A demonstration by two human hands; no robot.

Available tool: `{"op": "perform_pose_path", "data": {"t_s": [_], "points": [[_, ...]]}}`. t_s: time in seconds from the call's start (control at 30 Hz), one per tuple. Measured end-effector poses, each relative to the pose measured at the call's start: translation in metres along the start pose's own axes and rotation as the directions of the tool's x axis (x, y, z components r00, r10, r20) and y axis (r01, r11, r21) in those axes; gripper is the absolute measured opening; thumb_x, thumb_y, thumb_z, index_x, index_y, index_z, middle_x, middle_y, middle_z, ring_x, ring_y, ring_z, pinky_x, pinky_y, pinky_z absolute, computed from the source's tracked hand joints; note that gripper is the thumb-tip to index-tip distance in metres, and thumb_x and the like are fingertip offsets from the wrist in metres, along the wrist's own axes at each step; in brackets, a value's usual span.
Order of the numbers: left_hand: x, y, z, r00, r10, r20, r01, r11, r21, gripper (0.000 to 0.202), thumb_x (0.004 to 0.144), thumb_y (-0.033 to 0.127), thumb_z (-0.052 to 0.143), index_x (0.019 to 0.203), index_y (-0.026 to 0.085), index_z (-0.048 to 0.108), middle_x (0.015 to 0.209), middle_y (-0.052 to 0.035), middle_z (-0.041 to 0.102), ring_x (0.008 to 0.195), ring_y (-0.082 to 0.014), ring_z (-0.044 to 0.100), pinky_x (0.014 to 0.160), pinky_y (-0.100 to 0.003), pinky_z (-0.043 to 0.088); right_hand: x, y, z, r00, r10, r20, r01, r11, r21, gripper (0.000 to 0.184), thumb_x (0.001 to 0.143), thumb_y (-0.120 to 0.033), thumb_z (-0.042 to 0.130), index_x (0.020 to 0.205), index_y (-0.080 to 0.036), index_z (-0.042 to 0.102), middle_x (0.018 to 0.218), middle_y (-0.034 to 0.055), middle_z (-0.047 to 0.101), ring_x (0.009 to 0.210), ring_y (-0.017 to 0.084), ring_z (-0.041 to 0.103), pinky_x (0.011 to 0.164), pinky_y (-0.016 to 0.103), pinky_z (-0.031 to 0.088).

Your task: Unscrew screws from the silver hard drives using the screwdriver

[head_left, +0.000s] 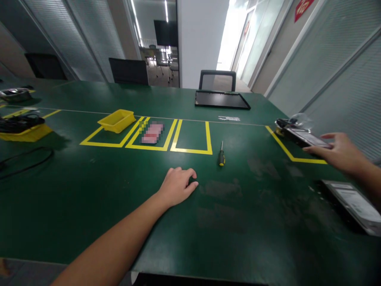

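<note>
My left hand [180,184] rests on the green table, its fingers loosely curled and thumb apart, with nothing in it. At the right, my right hand [339,153] grips the near end of a thin, flat rectangular device [308,137], dark-sided with a pale top; I cannot make out its exact kind. The device's far end is by a small pile with clear plastic [300,120], inside a yellow-taped corner. Below my right hand lies a hard drive [354,200] with a white label. A screwdriver [222,155] with a dark and yellow handle lies between my hands.
Yellow tape [190,150] marks boxes on the table. A yellow tray [117,121] and a blurred pinkish-red flat thing [153,133] lie among them. Farther back are a black panel [222,99] and a silvery strip [229,118]. Black cables [22,123] fill another yellow tray at left.
</note>
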State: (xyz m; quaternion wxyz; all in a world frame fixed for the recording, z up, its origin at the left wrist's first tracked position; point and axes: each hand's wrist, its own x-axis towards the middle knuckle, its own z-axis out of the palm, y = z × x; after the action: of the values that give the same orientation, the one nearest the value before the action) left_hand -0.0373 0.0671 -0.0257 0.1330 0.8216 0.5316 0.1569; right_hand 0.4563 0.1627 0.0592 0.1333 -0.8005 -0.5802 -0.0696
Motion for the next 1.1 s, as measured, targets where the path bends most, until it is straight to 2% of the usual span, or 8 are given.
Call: {"op": "perform_pose_path", "data": {"t_s": [0.1, 0.2, 0.33, 0.43, 0.5, 0.7, 0.87, 1.1], "points": [[-0.003, 0.001, -0.001, 0.998, 0.007, -0.059, -0.013, 0.994, -0.112, 0.018, 0.091, 0.037, 0.057, 0.096, 0.02, 0.063, 0.074, -0.0012, 0.064, 0.079, -0.0216, 0.057, 0.073, -0.034, 0.038, -0.047, -0.061, -0.024, 0.99, -0.089, 0.107, 0.066, 0.977, 0.202, 0.075, 0.077, -0.057, 0.066, 0.136, -0.014, 0.044, 0.11, 0.0177, 0.062, 0.078, 0.022, 0.056, 0.069, 0.034, 0.039], [-0.008, 0.002, 0.0, 0.994, -0.024, -0.11, -0.022, 0.915, -0.403, 0.029, 0.093, 0.041, 0.054, 0.108, 0.017, 0.062, 0.082, -0.003, 0.067, 0.077, -0.0188, 0.061, 0.074, -0.033, 0.044, -0.111, -0.122, -0.035, 0.954, -0.256, 0.158, 0.201, 0.934, 0.296, 0.076, 0.075, -0.059, 0.064, 0.136, -0.019, 0.042, 0.111, 0.014, 0.061, 0.086, 0.025, 0.056, 0.075, 0.037, 0.042], [-0.014, 0.009, 0.003, 0.989, -0.148, -0.022, 0.055, 0.499, -0.865, 0.055, 0.092, 0.053, 0.054, 0.13, 0.014, 0.049, 0.105, -0.0113, 0.068, 0.088, -0.0207, 0.067, 0.079, -0.035, 0.052, -0.184, -0.184, -0.028, 0.879, -0.44, 0.183, 0.341, 0.85, 0.401, 0.071, 0.074, -0.053, 0.065, 0.133, -0.02, 0.044, 0.116, 0.0137, 0.059, 0.099, 0.029, 0.056, 0.08, 0.039, 0.045], [-0.016, 0.015, 0.003, 0.98, -0.191, 0.054, 0.087, 0.172, -0.981, 0.053, 0.09, 0.054, 0.058, 0.125, 0.016, 0.048, 0.101, -0.0086, 0.067, 0.086, -0.0189, 0.068, 0.08, -0.036, 0.055, -0.216, -0.214, -0.011, 0.839, -0.515, 0.173, 0.38, 0.784, 0.491, 0.067, 0.074, -0.046, 0.065, 0.132, -0.018, 0.045, 0.116, 0.0141, 0.059, 0.104, 0.03, 0.054, 0.084, 0.041, 0.046], [-0.016, 0.016, 0.002, 0.952, -0.293, 0.092, 0.121, 0.081, -0.989, 0.045, 0.085, 0.044, 0.068, 0.118, 0.019, 0.049, 0.094, -0.0038, 0.066, 0.079, -0.0147, 0.066, 0.075, -0.032, 0.057, -0.23, -0.226, 0.002, 0.84, -0.527, 0.13, 0.4, 0.763, 0.509, 0.065, 0.073, -0.042, 0.065, 0.129, -0.015, 0.046, 0.118, 0.0159, 0.059, 0.108, 0.032, 0.053, 0.089, 0.045, 0.045], [-0.01, 0.01, -0.003, 0.87, -0.466, 0.163, 0.252, 0.136, -0.958, 0.026, 0.08, 0.027, 0.065, 0.101, 0.018, 0.052, 0.074, 0.0012, 0.061, 0.058, -0.0117, 0.059, 0.047, -0.021, 0.051, -0.258, -0.243, 0.028, 0.845, -0.515, 0.142, 0.396, 0.783, 0.479, 0.062, 0.074, -0.046, 0.064, 0.126, -0.014, 0.053, 0.12, 0.0183, 0.056, 0.107, 0.034, 0.053, 0.091, 0.051, 0.045], [-0.006, 0.005, -0.003, 0.872, -0.458, 0.176, 0.297, 0.208, -0.932, 0.024, 0.075, 0.024, 0.061, 0.097, 0.018, 0.055, 0.067, 0.0027, 0.058, 0.052, -0.0109, 0.056, 0.039, -0.018, 0.045, -0.274, -0.239, 0.033, 0.812, -0.579, 0.069, 0.497, 0.75, 0.437, 0.065, 0.078, -0.054, 0.062, 0.131, -0.017, 0.054, 0.139, 0.0191, 0.046, 0.117, 0.038, 0.046, 0.097, 0.056, 0.042], [-0.003, -0.004, -0.003, 0.917, -0.332, 0.223, 0.335, 0.335, -0.881, 0.026, 0.078, 0.027, 0.061, 0.102, 0.016, 0.063, 0.067, 0.0021, 0.059, 0.048, -0.0094, 0.051, 0.039, -0.019, 0.039, -0.29, -0.227, 0.035, 0.703, -0.71, 0.033, 0.652, 0.662, 0.369, 0.084, 0.078, -0.067, 0.06, 0.14, -0.01, 0.051, 0.147, 0.0215, 0.042, 0.123, 0.041, 0.041, 0.104, 0.059, 0.039]]}}
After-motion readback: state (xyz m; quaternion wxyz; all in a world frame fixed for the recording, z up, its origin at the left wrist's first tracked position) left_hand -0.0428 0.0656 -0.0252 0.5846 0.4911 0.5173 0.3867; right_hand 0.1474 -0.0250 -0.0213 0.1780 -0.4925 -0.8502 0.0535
